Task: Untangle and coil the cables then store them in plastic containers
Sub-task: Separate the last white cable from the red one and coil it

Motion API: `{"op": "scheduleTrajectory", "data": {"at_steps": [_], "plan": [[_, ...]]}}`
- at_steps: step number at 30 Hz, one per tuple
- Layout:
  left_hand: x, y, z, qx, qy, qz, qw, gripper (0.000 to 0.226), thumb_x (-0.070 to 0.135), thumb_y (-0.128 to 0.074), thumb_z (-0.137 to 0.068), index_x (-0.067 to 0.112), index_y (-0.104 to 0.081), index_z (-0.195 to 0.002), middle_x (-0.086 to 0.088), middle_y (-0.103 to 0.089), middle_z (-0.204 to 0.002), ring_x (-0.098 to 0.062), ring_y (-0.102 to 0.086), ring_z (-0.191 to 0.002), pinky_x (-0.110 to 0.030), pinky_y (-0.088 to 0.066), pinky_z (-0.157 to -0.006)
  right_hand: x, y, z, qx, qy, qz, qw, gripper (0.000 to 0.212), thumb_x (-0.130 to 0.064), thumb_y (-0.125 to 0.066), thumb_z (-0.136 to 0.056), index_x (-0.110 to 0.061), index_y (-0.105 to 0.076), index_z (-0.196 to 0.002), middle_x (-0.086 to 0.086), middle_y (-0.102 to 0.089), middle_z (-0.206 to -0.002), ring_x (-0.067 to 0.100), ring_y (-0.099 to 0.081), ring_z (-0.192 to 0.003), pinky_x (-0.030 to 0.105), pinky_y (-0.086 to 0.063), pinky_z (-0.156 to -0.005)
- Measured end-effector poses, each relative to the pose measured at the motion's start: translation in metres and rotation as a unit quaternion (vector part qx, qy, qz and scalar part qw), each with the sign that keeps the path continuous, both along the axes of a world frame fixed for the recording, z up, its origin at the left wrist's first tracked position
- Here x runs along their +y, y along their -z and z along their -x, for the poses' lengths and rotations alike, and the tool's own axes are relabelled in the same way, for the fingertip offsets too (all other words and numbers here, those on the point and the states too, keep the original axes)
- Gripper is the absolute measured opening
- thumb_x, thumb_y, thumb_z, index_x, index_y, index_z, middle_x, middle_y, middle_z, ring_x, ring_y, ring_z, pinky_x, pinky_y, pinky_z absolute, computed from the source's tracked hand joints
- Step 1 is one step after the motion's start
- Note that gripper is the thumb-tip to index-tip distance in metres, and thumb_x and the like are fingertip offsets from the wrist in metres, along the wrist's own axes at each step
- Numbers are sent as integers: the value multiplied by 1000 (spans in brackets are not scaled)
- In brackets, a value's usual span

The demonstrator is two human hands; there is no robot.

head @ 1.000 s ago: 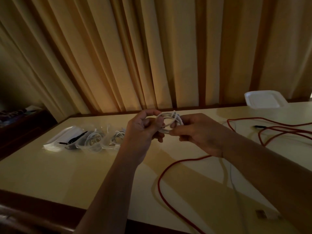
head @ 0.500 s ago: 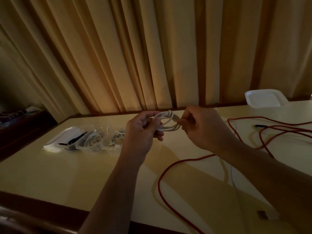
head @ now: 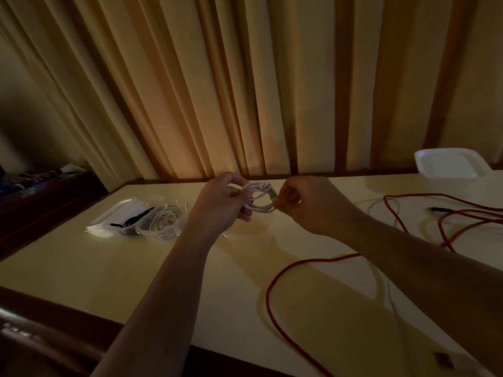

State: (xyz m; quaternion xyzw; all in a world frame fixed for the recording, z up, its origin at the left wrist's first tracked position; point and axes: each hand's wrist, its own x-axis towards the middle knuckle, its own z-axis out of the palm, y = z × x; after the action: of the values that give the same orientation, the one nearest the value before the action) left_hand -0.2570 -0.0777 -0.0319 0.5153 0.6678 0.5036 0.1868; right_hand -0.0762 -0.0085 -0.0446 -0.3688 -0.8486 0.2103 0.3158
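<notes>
At nine o'clock from the hands, clear plastic containers (head: 152,227) sit on the table (head: 81,268), one holding a stored cable (head: 166,221) in loops. The left hand (head: 220,205), fingers curled, grips the white cable coil (head: 261,197) above the table's far edge; the right hand (head: 307,205) pinches the coil's three o'clock side between thumb and fingers. A red cable (head: 285,270) sprawls at four o'clock, a white tray (head: 449,163) at two o'clock

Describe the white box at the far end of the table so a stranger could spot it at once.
Start at the pale table before the curtain and follow its far edge to the right. There, beyond the loops of red cable, sits the white box. It is square, opaque and alone, unlike the clear containers grouped at the far left.
</notes>
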Motion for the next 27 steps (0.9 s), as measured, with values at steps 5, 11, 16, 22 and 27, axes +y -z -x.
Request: {"op": "scheduleTrajectory", "data": {"at_steps": [5,11,16,22,27], "plan": [[26,-3,15,206,-17,56,977,6,23,-71,-96,21,-67,-101,3,-70,-93,-13,-74,-61,-31,-63,-58,14,13,16,-96,-14,-36,995,14,-41,-67,-94,-29,-66,-101,-13,-61,-95,1,-53,-79,16,-40,-67],[51,12,29,370,13,72,926,3,22,-73,-93,24,-72,-96,6,-71,-93,-8,-67,-72,-25,-52,-63,25,29,15,-95,-15,-50,994,19,-45,-64,-94,-31,-68,-107,-9,-63,-114,9,-56,-105,26,-45,-86],[68,30,21,456,49,77,885,24,8,-73,-87,28,-68,-100,5,-71,-95,-12,-66,-88,-37,-59,-78,27,36,15,-47,-39,-25,998,18,-42,-66,-93,-28,-69,-104,-7,-65,-110,10,-61,-103,36,-56,-91],[81,27,28,491,101,91,861,22,7,-72,-91,19,-78,-108,4,-73,-101,-11,-64,-94,-33,-55,-86,30,40,14,-40,-36,-28,998,21,-44,-65,-94,-27,-69,-107,-9,-62,-110,10,-59,-103,32,-54,-89],[76,18,27,391,90,65,914,18,16,-58,-103,17,-75,-110,8,-69,-97,-1,-61,-89,-19,-44,-77,30,39,14,-28,-31,-22,999,22,-39,-60,-98,-27,-69,-115,-6,-64,-119,11,-59,-106,29,-53,-89]]}}
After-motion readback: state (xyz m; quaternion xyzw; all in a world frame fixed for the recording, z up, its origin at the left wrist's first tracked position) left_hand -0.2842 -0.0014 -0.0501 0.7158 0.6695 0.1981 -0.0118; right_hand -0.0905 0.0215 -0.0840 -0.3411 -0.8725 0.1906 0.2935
